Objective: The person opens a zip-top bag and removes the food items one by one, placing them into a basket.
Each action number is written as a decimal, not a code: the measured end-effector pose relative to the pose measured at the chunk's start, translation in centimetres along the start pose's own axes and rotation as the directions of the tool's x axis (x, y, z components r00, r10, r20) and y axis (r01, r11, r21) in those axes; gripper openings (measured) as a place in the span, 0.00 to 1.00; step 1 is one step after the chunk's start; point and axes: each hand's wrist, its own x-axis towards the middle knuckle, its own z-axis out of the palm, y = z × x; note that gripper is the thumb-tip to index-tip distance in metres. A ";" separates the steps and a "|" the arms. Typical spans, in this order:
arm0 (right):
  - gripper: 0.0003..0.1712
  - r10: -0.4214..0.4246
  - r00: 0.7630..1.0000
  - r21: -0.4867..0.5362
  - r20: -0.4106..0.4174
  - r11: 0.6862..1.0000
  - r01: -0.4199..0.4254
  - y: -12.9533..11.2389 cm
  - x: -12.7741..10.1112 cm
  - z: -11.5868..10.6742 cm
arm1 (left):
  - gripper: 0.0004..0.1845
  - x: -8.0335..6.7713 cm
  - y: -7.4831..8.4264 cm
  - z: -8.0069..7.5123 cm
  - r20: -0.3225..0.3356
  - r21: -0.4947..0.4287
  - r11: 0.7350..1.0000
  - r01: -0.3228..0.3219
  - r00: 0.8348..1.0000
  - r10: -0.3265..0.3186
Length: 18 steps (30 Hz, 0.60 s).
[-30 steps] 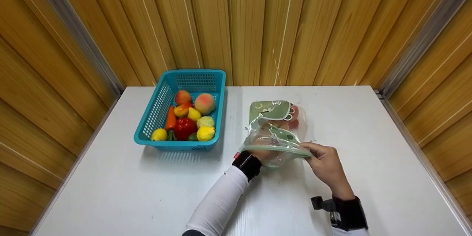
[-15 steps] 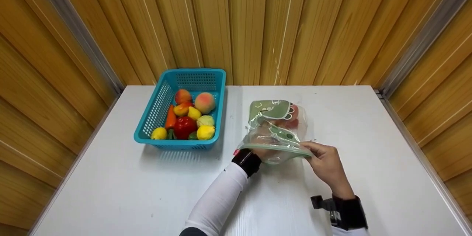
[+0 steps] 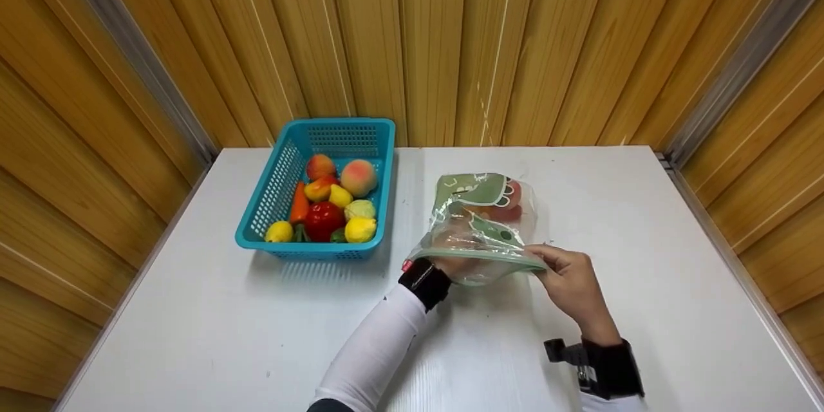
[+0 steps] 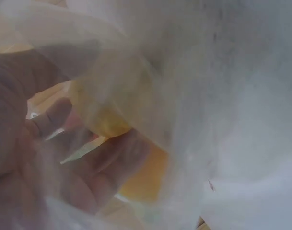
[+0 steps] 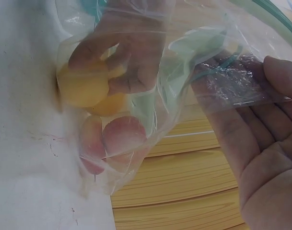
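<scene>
A clear zip bag (image 3: 524, 232) with green cartoon print lies on the white table, its green-edged mouth toward me. My left hand (image 3: 458, 238) is inside it up to the wrist, seen through the plastic. Its thumb and fingers curve round a yellow round fruit (image 5: 83, 87), blurred by the plastic in the left wrist view. An orange-coloured fruit (image 4: 148, 175) lies beside those fingers. Deeper in the bag are reddish fruits (image 5: 124, 136). My right hand (image 3: 571, 280) pinches the right end of the bag's mouth between thumb and fingers, holding it raised.
Left of the bag stands a teal plastic basket (image 3: 388, 174) with toy-like produce: peaches (image 3: 358, 177), a carrot (image 3: 299, 205), a red pepper or tomato (image 3: 324, 221), lemons (image 3: 360, 230) and others. Wood-patterned panels (image 3: 425, 45) wall the table's back and sides.
My left wrist has shifted slightly left, and the bag's left mouth corner has moved with it. My right hand keeps its pinch on the bag's edge. The basket is unchanged.
</scene>
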 end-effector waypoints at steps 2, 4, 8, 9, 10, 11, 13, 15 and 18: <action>0.10 0.002 1.000 0.003 0.002 1.000 -0.002 0.1 0.0 0.0 | 0.25 -0.2 0.1 -0.2 0.019 -0.061 0.998 0.033 0.999 -0.032; 0.10 0.005 1.000 0.007 0.005 1.000 -0.005 0.1 0.0 0.1 | 0.30 -0.3 0.0 -0.5 0.022 -0.015 1.000 0.025 0.999 -0.024; 0.10 -0.003 1.000 0.005 0.007 1.000 0.003 0.1 0.1 0.1 | 0.33 -0.9 0.2 -1.0 -0.032 0.309 0.950 0.030 0.999 -0.021; 0.09 -0.004 1.000 0.004 0.008 1.000 0.004 0.0 0.1 0.1 | 0.32 -1.1 0.3 -1.1 -0.034 0.391 0.920 0.032 0.999 -0.021; 0.09 -0.007 1.000 0.002 0.009 1.000 0.007 0.0 0.1 0.1 | 0.31 -1.3 0.5 -1.1 -0.042 0.427 0.902 0.057 0.998 -0.043; 0.09 -0.010 1.000 0.001 0.009 1.000 0.010 0.1 0.1 0.1 | 0.30 -1.5 0.6 -1.2 -0.043 0.480 0.874 0.077 0.997 -0.065; 0.10 -0.013 1.000 0.002 0.010 1.000 0.013 0.1 0.0 0.1 | 0.28 -1.5 1.0 -1.2 -0.033 0.546 0.834 0.080 0.997 -0.074; 0.10 -0.006 1.000 0.015 0.012 1.000 0.006 0.1 0.0 0.1 | 0.23 -1.9 1.4 -1.2 -0.018 0.624 0.777 0.085 0.995 -0.094; 0.10 0.004 1.000 0.027 0.010 1.000 -0.004 0.1 0.0 0.1 | 0.21 -2.2 1.9 -1.2 -0.015 0.620 0.781 0.080 0.996 -0.090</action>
